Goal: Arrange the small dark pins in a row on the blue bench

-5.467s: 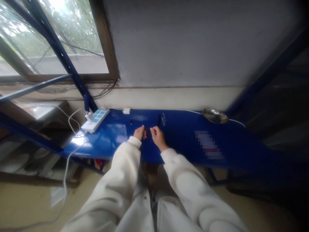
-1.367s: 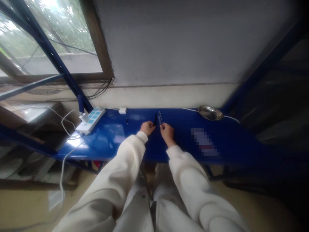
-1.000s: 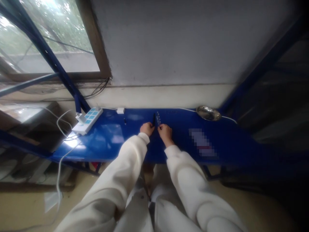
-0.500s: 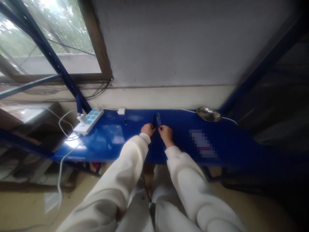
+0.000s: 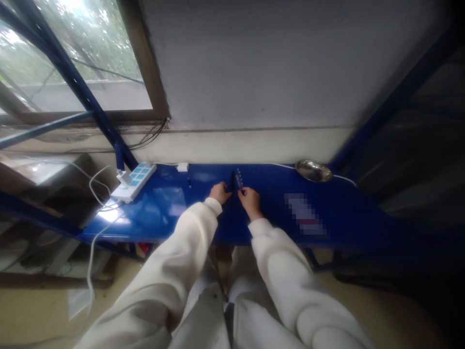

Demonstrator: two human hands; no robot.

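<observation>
On the blue table (image 5: 265,228), my right hand (image 5: 250,201) pinches the near end of a narrow clear strip with a row of round bumps (image 5: 239,177). Just left of that strip lies a thin black bar (image 5: 232,181), roughly parallel to it. My left hand (image 5: 220,193) is beside the bar's near end, thumb and forefinger a little apart, and nothing shows between them. Small dark specks (image 5: 257,170) dot the tabletop beyond my right hand.
A shiny metal bowl (image 5: 314,171) stands at the back right by a white cable. A white power strip (image 5: 134,182) is at the left, with a white adapter (image 5: 182,167) and a small black piece (image 5: 189,182) nearer the middle. A blurred-out flat item (image 5: 305,214) lies right.
My left hand has drawn slightly left, off the near end of the black bar. My right hand stays almost where it was on the clear strip.
</observation>
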